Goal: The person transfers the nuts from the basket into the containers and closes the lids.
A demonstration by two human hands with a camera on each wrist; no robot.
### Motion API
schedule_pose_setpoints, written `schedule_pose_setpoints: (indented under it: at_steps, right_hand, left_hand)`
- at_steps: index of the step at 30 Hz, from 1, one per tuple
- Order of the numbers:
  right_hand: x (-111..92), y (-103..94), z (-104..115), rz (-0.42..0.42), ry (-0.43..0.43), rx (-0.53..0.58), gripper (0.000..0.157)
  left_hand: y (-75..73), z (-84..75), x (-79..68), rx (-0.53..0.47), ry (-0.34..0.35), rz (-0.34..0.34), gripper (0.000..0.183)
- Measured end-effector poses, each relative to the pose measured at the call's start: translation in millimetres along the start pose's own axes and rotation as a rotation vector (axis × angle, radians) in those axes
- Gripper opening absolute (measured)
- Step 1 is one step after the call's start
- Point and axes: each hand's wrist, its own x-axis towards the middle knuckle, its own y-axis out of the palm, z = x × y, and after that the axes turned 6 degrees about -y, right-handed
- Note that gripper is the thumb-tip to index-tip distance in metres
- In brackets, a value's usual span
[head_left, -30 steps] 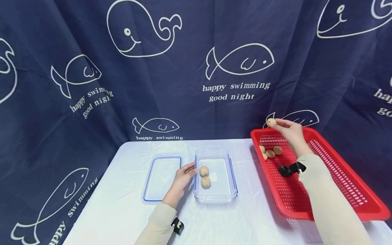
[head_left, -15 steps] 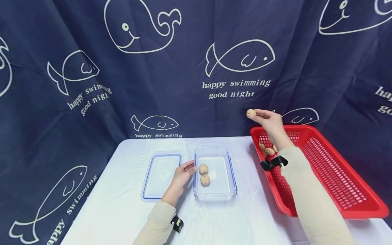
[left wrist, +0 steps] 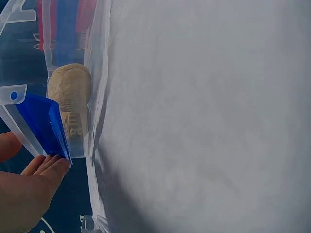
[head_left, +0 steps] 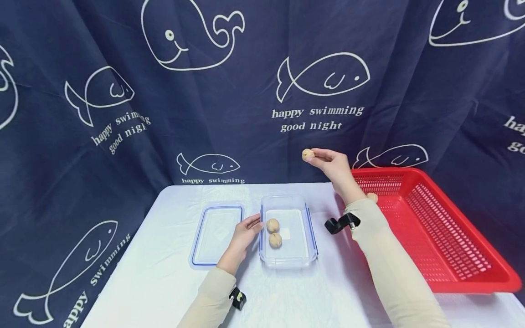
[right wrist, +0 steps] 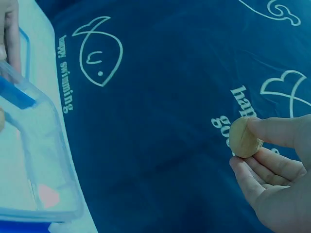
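Pinched between the thumb and fingertips of my right hand (head_left: 335, 169) is a walnut (head_left: 308, 155). In the right wrist view this walnut (right wrist: 242, 139) shows plainly, raised in front of the dark cloth. The clear plastic container (head_left: 285, 263) stands uncovered on the table, lower and to the left of that hand. Two walnuts (head_left: 275, 240) lie inside along its left wall. My left hand (head_left: 244, 236) rests its fingers against the container's left side. In the left wrist view those fingertips touch a blue latch (left wrist: 43, 124) that hangs down.
Left of the container, a clear lid (head_left: 216, 235) with a blue seal lies flat on the white-covered table (head_left: 139, 278). A red perforated basket (head_left: 471, 284) stands at the right, with a walnut (head_left: 372, 197) visible past my right forearm. Dark printed cloth (head_left: 254, 136) hangs behind.
My right hand has carried the walnut leftward from above the basket to behind the container's right side. The left hand, the container and its two walnuts have stayed put.
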Motion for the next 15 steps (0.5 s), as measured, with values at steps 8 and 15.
schedule_pose_setpoints:
  at_steps: [8,15]
  right_hand:
    - [-9.7,18.5,-7.7,0.053,0.032,0.050,0.043]
    - [-17.2,33.2,-17.4,0.078,0.083,0.056,0.043]
  left_hand:
    - [-0.3,-8.1,-7.8,-0.005,-0.002,0.021,0.043]
    - [1.8,-27.4,-26.9,0.002,-0.004,0.028,0.043]
